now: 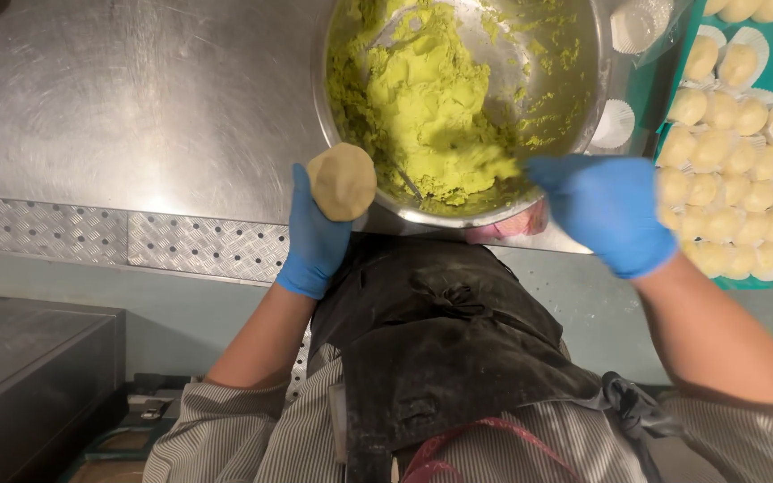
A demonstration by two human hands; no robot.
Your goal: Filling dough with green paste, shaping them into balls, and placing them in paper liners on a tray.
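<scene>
Left hand (315, 234): fingers clamped on a tan dough ball (343, 182), left of centre.
Green filling (422, 98): in the steel bowl (583, 125) on the counter (118, 98), right of the ball.
Right hand (606, 210): at the bowl's right rim; fingers' state unclear.

Pretty standard kitchen setup: a brushed stainless steel worktop (136, 98) catching glare, a diamond-plate strip (118, 240) along its edge, and a dark metal cabinet (29, 376) beside a greyish floor (181, 313).
</scene>
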